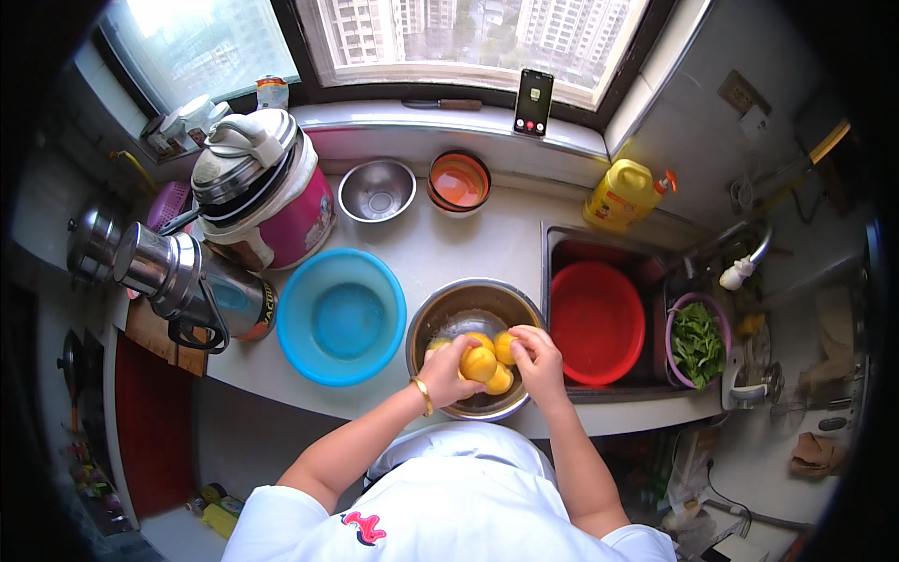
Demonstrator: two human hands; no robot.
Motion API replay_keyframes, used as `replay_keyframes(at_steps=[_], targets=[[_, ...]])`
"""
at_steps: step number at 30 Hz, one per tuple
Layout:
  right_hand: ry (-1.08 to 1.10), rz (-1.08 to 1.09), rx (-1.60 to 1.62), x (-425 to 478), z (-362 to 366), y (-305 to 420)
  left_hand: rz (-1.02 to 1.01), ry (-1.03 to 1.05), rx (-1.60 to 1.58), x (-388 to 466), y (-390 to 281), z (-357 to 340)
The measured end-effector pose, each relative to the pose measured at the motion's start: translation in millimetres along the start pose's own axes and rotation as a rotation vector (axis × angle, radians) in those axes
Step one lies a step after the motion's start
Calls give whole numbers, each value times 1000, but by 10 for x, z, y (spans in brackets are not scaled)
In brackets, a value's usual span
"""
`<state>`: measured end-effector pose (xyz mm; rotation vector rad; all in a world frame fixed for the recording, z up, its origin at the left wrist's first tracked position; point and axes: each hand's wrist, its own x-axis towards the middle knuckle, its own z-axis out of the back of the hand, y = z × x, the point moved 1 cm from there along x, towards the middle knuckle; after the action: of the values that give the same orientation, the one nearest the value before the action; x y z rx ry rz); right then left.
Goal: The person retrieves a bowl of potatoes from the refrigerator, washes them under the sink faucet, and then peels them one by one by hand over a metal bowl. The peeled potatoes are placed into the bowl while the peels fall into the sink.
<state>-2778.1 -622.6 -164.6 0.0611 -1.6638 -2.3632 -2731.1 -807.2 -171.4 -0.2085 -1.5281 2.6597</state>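
Observation:
A large stainless steel bowl (477, 289) stands at the counter's front edge, left of the sink, with several round yellow fruits (499, 379) in it. My left hand (444, 376), with a gold bangle at the wrist, reaches into the bowl and grips a yellow fruit (478, 364) between thumb and fingers. My right hand (539, 362) is over the bowl's right side, its thumb and fingertips closed on another yellow fruit (505, 347). The fruits' lower parts and part of the bowl's floor are hidden.
A blue plastic basin (288, 316) stands left of the bowl. The sink (604, 246) holds a red basin (597, 323); a purple basket (667, 337) of leafy greens is beside it. Behind are a small metal bowl (378, 191), orange bowls (458, 181), a pink electric cooker (298, 218) and a yellow bottle (618, 197).

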Motion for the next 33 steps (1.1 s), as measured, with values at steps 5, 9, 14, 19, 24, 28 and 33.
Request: replay_keyframes(at_steps=[5, 9, 14, 19, 24, 28, 33], targets=[[-4, -75, 37, -34, 122, -122, -123, -296, -49, -119, 28, 392], [-26, -122, 100, -64, 167, -259, 31, -484, 124, -185, 445, 852], [18, -198, 113, -67, 183, -323, 285, -433, 316, -325, 1171, 1123], [32, -176, 68, -52, 127, -333, 394, -340, 433, -436, 1467, 1124], [28, -168, 74, -44, 74, -357, 416, -322, 472, -484, 1501, 1109], [58, -178, 53, -53, 65, -347, 412, -291, 473, -527, 1512, 1113], [61, -182, 55, -42, 83, -419, 448, -223, 466, -496, 1320, 1202]])
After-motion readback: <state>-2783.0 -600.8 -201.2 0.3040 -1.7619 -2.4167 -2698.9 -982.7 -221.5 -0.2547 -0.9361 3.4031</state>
